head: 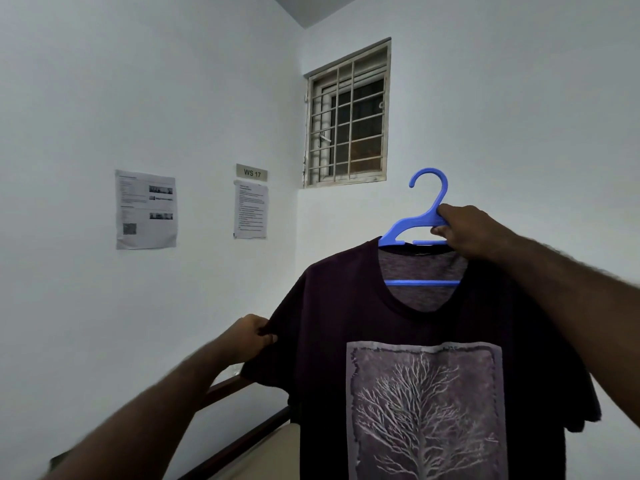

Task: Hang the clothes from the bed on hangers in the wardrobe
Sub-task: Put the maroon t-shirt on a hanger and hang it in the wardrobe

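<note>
A dark purple T-shirt with a pale tree print hangs on a blue plastic hanger, held up in front of the wall. My right hand grips the hanger just below its hook, at the right side of the neck. My left hand pinches the edge of the shirt's left sleeve. The hanger's lower bar shows through the neck opening. The wardrobe is out of view.
A dark wooden bed frame edge runs along the lower left below the shirt. A barred window sits high in the corner. Two paper notices and a small sign reading WS 17 hang on the white wall.
</note>
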